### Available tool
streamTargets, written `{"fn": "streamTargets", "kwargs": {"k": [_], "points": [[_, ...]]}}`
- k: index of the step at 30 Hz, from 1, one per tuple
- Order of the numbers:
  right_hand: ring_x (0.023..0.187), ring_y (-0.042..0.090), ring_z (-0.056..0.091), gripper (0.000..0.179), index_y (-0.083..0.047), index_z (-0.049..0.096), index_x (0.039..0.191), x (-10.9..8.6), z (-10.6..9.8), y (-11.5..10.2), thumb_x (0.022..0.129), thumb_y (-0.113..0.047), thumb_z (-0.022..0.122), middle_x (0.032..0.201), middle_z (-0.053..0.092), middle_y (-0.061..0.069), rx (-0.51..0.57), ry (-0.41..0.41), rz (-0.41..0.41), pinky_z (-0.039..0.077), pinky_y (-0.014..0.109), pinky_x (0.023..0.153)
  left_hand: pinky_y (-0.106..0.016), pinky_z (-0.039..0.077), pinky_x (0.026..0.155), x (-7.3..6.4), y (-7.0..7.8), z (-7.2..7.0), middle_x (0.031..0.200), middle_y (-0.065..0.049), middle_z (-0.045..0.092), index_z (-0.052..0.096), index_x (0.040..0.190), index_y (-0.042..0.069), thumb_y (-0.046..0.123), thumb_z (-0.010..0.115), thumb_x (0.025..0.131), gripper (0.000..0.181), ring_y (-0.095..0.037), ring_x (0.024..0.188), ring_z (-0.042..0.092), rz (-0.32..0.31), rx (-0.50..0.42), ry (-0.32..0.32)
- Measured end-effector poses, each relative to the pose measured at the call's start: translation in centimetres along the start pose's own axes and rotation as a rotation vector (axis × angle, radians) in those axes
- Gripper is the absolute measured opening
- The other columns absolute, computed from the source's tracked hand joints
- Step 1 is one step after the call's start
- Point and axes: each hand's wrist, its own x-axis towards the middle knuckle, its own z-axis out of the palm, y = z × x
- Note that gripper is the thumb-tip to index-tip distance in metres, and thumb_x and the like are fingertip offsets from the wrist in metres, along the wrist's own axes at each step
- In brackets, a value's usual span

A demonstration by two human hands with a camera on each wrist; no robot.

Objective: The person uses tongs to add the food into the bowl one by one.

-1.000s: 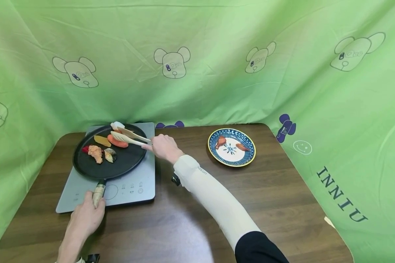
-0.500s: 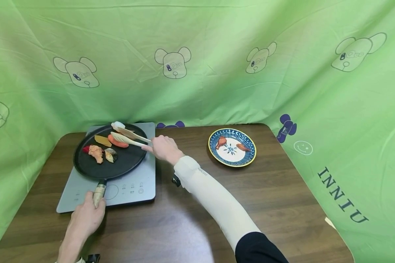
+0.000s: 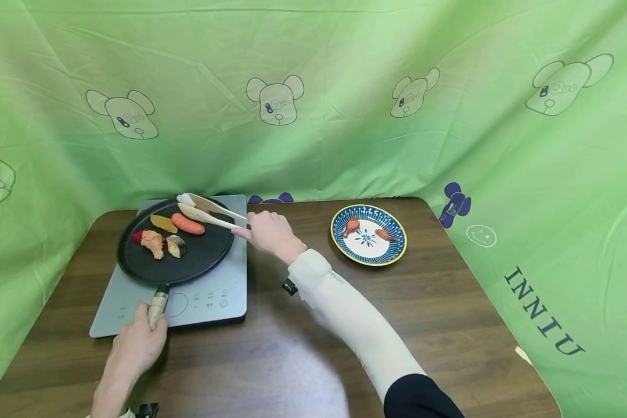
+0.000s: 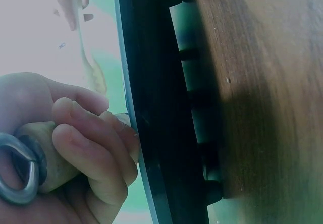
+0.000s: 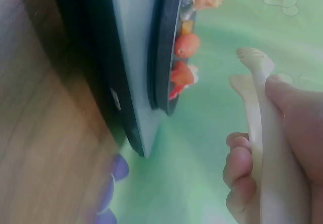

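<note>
My left hand (image 3: 138,343) grips the pale handle (image 3: 157,309) of a round black frying pan (image 3: 201,255); in the left wrist view its fingers (image 4: 96,148) curl round the handle, which ends in a metal ring. My right hand (image 3: 273,233) holds light wooden tongs (image 3: 211,217), whose tips are over the pan's far side. Behind them is a partly hidden white and orange food piece (image 3: 186,199). The right wrist view shows the tong tips (image 5: 255,60) apart and clear of the food. In the pan lie a sausage (image 3: 188,224), a yellow piece (image 3: 164,223), a fried piece (image 3: 152,244) and a dark-edged piece (image 3: 176,246).
The pan sits on a grey induction cooker (image 3: 209,307) with touch controls. To the right, a blue-patterned plate (image 3: 368,255) bears two reddish-brown food pieces. The wooden table (image 3: 303,348) meets a green printed cloth (image 3: 345,145) behind and at the sides.
My right hand has moved slightly right and the tongs have lifted, uncovering more of the sausage. The left hand and the pan have stayed in place.
</note>
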Motion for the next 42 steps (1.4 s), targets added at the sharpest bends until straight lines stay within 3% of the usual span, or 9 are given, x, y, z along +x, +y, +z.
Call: {"fn": "streamTargets", "kwargs": {"k": [9, 22, 29, 35, 42], "points": [[0.056, 0.021, 0.052, 0.047, -0.015, 0.053, 0.08, -1.9, -0.4, 3.0, 0.091, -0.06, 0.046, 0.065, 0.052, 0.0, 0.0, 0.056, 0.028, 0.042, 0.037, 0.051, -0.036, 0.037, 0.047, 0.0, 0.0, -0.2, 0.074, -0.017, 0.046, 0.019, 0.133, -0.009, 0.034, 0.032, 0.098, 0.057, -0.026, 0.057, 0.047, -0.015, -0.008, -0.026], [0.057, 0.023, 0.053, 0.045, -0.01, 0.057, 0.087, -7.5, -2.0, 10.5, 0.087, -0.055, 0.057, 0.066, 0.053, 0.003, 0.06, 0.142, 0.145, 0.042, 0.039, 0.051, -0.036, 0.036, 0.047, 0.1, 0.2, -0.2, 0.073, -0.017, 0.046, 0.018, 0.134, -0.009, 0.034, 0.032, 0.098, 0.058, -0.026, 0.056, 0.047, -0.011, 0.004, -0.028], [0.056, 0.022, 0.05, 0.042, -0.013, 0.052, 0.079, -10.1, -3.0, 13.7, 0.087, -0.055, 0.058, 0.065, 0.051, 0.002, 0.082, 0.124, 0.263, 0.038, 0.039, 0.047, -0.037, 0.036, 0.047, 0.2, 0.2, -0.1, 0.074, -0.017, 0.047, 0.021, 0.133, -0.008, 0.033, 0.033, 0.097, 0.056, -0.026, 0.056, 0.047, -0.011, -0.001, -0.025], [0.065, 0.023, 0.053, 0.035, -0.024, 0.061, 0.094, -12.0, -3.2, 16.4, 0.089, -0.058, 0.052, 0.075, 0.055, 0.003, 0.141, 0.088, 0.35, 0.038, 0.038, 0.049, -0.036, 0.036, 0.047, 0.1, 0.2, -0.1, 0.073, -0.016, 0.046, 0.021, 0.133, -0.008, 0.033, 0.033, 0.098, 0.055, -0.026, 0.056, 0.047, -0.018, 0.007, -0.025], [0.073, 0.034, 0.058, 0.047, -0.004, 0.054, 0.087, -13.9, -2.5, 18.9, 0.097, -0.049, 0.041, 0.079, 0.055, 0.015, 0.061, 0.038, 0.418, 0.044, 0.049, 0.059, -0.036, 0.036, 0.048, 0.2, 0.3, -0.2, 0.074, -0.018, 0.046, 0.019, 0.134, -0.009, 0.033, 0.033, 0.098, 0.057, -0.026, 0.058, 0.047, -0.021, 0.017, -0.027]]}}
